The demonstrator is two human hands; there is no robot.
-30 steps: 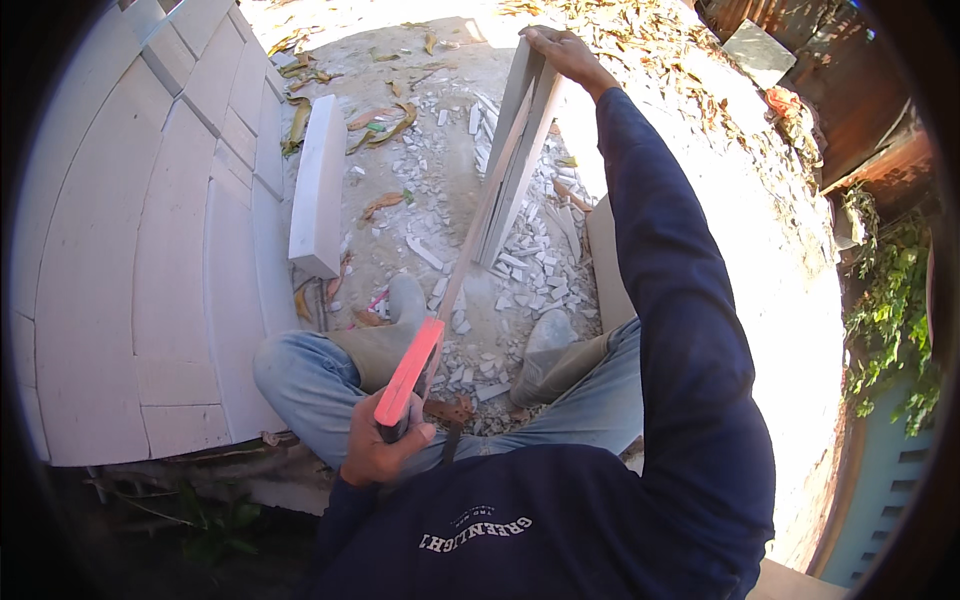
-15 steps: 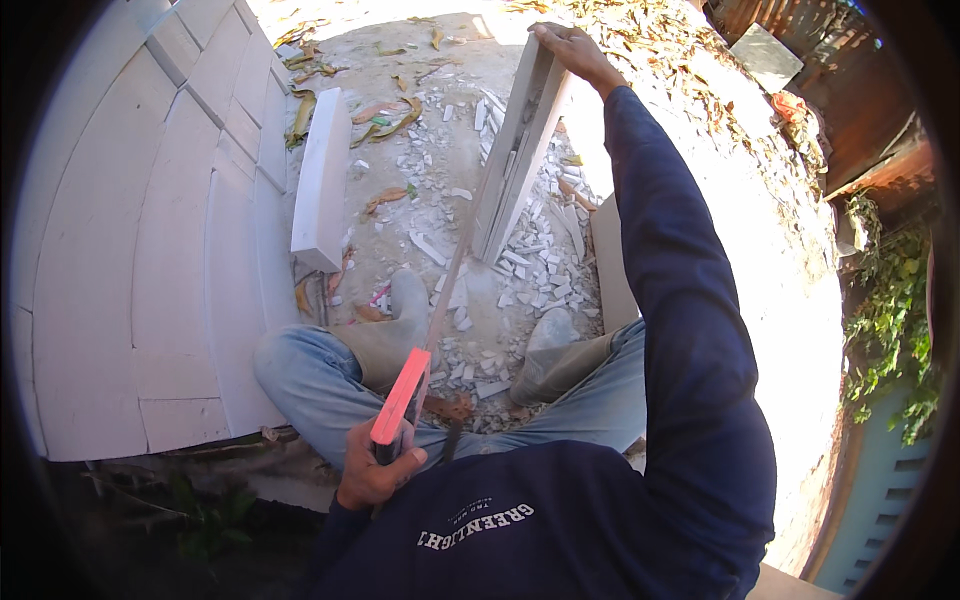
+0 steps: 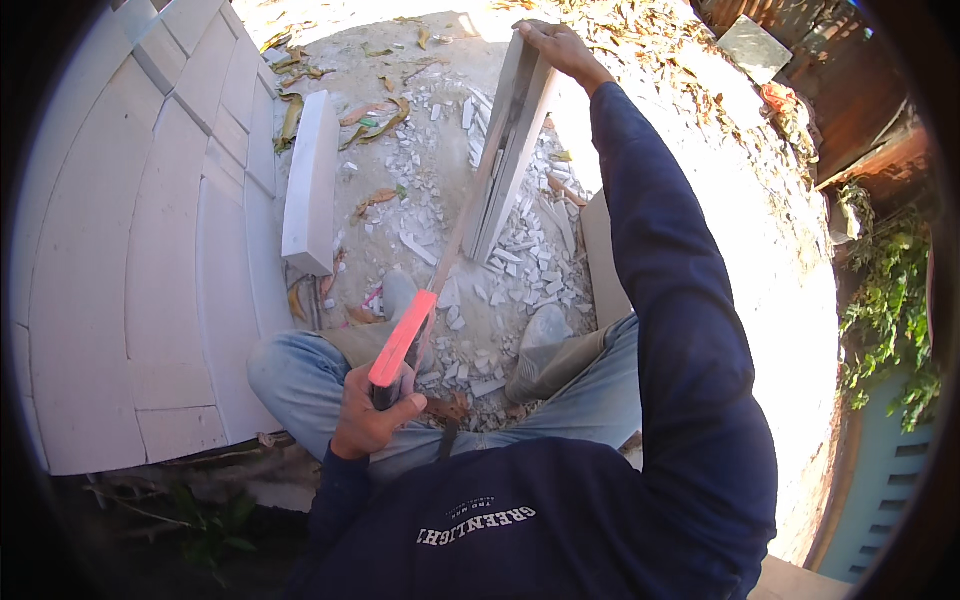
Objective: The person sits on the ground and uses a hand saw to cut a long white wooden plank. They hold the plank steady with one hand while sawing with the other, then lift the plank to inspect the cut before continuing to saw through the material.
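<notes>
Stacked pale blocks (image 3: pixel 170 270): largest item, to the left of the left fingers, several courses, closely set; no tool touching them.

Held block (image 3: pixel 515 150): the piece being worked. Directly below the right fingers, ahead of and well apart from the left ones. Stands on end, tilted, lower end down among debris. Long slits run along the face toward the wearer, with thin strips standing between them.

Loose white block (image 3: pixel 310 185): ahead of the left fingers, beside the stack, touched by neither hand. No slit visible on the faces in view.

Saw (image 3: pixel 405 340): red-topped handle in the left fingers; blade runs forward from them to the slitted face, apparently lying along its left side. Depth of bite: cannot tell.

Left hand (image 3: pixel 365 415): fingers wrapped round the saw handle, thumb along its side. Right hand (image 3: pixel 565 48): fingers clasped over the block's top end, steadying it.

Chips and slivers (image 3: pixel 520 250): smallest; scattered on the ground between the two sets of fingers, thickest around the block's foot.

Progress (judgement): cutting on this block well under way, slits long and plural; strips between them remain to be removed.
</notes>
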